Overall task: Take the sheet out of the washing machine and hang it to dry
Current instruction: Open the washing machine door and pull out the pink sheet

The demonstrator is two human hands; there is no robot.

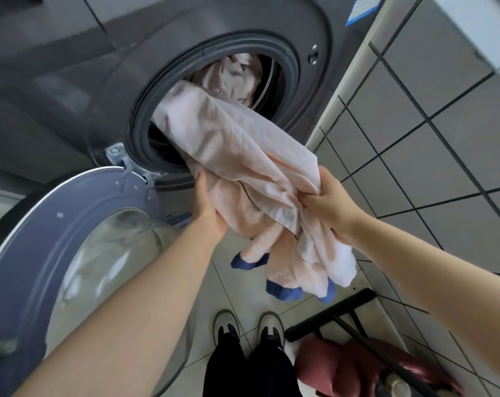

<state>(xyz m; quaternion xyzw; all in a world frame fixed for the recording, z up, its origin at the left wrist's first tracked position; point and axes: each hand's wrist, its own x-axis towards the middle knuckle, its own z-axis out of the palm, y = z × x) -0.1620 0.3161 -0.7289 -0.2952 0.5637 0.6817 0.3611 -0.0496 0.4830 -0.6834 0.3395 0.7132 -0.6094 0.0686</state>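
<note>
while the open door swings at your left and a black stand crowds the floor by your shoes, the pink sheet trails half out of the washing machine; your left hand cups it from beneath, your right hand clenches a bunched fold.

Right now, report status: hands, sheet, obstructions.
Left hand and right hand both grip the pink sheet. Sheet partly out, rest inside the drum. Open door lower left; black stand on floor by the feet.
</note>
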